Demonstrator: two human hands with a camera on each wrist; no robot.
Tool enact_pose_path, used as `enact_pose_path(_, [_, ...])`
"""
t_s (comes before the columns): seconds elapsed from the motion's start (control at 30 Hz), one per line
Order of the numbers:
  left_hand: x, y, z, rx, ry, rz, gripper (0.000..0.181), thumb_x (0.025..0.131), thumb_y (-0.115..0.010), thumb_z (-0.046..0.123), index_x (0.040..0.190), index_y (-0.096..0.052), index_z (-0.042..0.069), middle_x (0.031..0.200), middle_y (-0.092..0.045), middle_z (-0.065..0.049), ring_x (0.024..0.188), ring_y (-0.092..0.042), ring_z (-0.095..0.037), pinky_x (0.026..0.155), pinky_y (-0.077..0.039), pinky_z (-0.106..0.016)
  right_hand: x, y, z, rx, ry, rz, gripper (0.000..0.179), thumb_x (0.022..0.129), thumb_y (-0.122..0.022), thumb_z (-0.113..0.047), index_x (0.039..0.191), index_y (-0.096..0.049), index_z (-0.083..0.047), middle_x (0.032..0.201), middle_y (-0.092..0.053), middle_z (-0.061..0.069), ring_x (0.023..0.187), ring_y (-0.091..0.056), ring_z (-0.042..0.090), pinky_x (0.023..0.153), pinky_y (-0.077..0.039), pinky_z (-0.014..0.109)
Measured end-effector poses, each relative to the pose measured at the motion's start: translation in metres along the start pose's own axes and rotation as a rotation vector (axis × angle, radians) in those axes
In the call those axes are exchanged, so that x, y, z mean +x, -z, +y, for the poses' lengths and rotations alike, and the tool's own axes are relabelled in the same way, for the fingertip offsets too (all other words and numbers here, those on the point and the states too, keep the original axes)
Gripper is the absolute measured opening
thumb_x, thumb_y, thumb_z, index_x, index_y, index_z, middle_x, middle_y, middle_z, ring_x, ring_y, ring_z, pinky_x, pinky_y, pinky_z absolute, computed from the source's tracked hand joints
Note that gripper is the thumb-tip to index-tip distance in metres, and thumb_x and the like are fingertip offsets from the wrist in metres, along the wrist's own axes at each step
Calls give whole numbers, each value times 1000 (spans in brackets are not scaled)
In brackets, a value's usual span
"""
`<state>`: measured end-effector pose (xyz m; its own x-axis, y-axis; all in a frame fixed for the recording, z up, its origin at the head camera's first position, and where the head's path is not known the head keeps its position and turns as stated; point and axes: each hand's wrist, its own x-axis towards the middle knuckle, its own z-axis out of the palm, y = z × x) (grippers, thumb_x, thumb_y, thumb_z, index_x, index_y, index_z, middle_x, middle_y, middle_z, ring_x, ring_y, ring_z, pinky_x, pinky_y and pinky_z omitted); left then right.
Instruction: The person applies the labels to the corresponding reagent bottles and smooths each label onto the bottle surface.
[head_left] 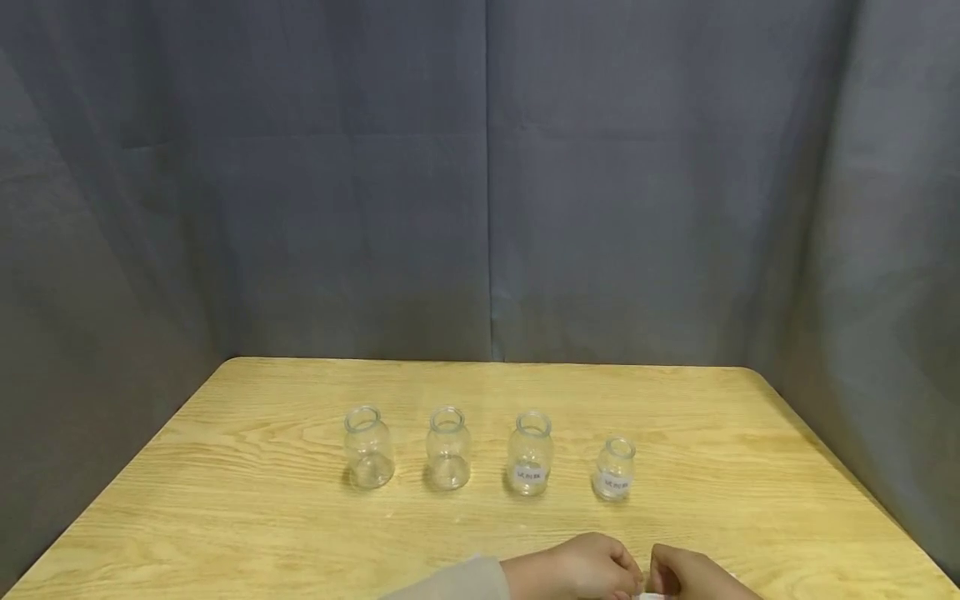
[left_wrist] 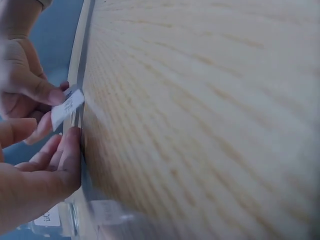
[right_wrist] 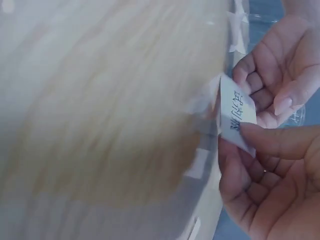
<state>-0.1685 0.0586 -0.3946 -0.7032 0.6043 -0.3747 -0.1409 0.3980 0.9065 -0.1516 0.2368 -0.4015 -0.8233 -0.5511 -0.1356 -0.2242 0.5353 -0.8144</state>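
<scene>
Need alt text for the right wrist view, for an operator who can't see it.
The person's right grip pinches a small white rectangular label with dark writing, the left grip close beside it, near the edge of a pale wood-grain tabletop.

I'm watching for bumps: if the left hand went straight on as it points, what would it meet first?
Probably the white label pinched in the right hand, or that hand's fingers; both lie just ahead, but depth makes the order uncertain.

grey cloth (head_left: 352,200) on three sides — wood-grained table (head_left: 247,533) between
</scene>
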Motion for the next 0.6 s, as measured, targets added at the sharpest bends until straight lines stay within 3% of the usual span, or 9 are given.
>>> enact_pose_path(0.17, [1,5,1,-68,-46,52,3,79,-56,2,81,-58,1,76,-55,-3,68,-54,-16,71,-46,-36,7,2,-15,56,-51,32,16,74,-55,9,76,-44,-2,68,-45,2,60,-42,11,52,-36,17])
enact_pose_path(0.33, [-3,17,2,-116,-136,119,7,78,-55,-1,85,-57,-1,79,-54,-4,72,-53,-14,70,-47,-31,17,5,-33,73,-31,123,10,79,-54,5,82,-46,0,72,-47,4,64,-43,14,53,-39,20])
enact_pose_path(0.6, [-13,44,6,-134,-255,146,13,81,-53,4,93,-56,-1,84,-53,-2,76,-52,-13,72,-46,-28,30,7,-47,190,-28,317,15,81,-56,-5,87,-45,4,79,-46,8,67,-45,16,57,-42,24])
